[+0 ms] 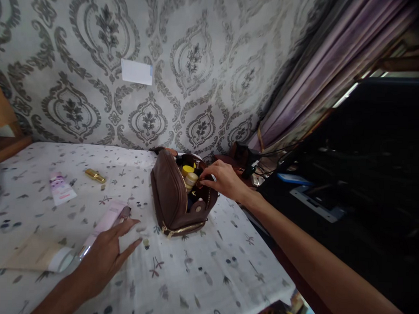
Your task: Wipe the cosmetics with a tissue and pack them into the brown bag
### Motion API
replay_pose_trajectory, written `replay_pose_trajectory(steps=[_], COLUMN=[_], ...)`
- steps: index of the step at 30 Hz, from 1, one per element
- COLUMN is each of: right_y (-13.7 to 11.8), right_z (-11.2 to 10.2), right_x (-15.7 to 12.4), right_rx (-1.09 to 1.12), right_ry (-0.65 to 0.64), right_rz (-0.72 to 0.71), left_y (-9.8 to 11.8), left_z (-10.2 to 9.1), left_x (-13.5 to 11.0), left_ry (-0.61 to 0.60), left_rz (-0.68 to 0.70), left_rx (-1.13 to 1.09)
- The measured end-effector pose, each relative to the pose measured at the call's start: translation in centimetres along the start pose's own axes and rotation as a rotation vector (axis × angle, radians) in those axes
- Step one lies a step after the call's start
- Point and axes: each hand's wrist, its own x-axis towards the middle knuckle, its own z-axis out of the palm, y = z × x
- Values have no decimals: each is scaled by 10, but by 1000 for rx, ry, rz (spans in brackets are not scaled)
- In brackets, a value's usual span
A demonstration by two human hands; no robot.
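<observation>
A brown cosmetic bag [169, 192] stands unzipped on the cloth-covered table. Inside it are a yellow-lidded container [187, 170], a cream-coloured jar [191, 179] and other small items too dark to name. My right hand [222, 180] reaches over the bag's right rim, its fingers bent together at the opening; what they pinch, if anything, I cannot make out. Over the table to the left, my left hand [101, 254] has its thumb and forefinger stretched apart, with nothing between them. Beneath and beside it lies a pale pink tube or box [107, 220], partly hidden by the hand.
A beige tube with a white cap [37, 254], a white and purple tube [61, 188] and a gold tube [95, 175] lie at left. Patterned wallpaper [192, 60] rises behind the table. Dark equipment [374, 172] and a purple curtain [322, 65] stand at right.
</observation>
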Motion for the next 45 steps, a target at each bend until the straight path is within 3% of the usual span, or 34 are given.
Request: replay_pose_trajectory(steps=[7, 17, 22, 25, 27, 29, 32, 34, 40, 45], right_y=[-7, -8, -6, -26, -48, -75, -115, -139, -179, -176], right_z=[-3, -5, -5, -5, -1, 9, 37, 60, 108, 118], right_x=[-2, -5, -11, -22, -31, -40, -47, -47, -24, -9], right_rx=[-114, -99, 29, 173, 298, 417, 530, 564, 642, 687], right_ry=[-14, 4, 218, 395, 448, 410, 227, 104, -144, -72], right_rz=[-56, -34, -85, -123, -179, -271, -425, -435, -90, 10], left_y=[7, 3, -2, 1, 4, 6, 1, -4, -7, -2], left_z=[-6, -2, 3, -4, -15, -26, -38, -40, -37, -39], left_x=[6, 2, -1, 3, 8, 14, 21, 23, 29, 31], left_ry=[-25, 2, -19, 15, 38, 118, 315, 372, 405, 436], left_rz=[57, 77, 1, -69, -165, -293, -462, -546, -671, -678], left_rx=[50, 62, 7, -95, -189, -265, -345, -412, -586, -653])
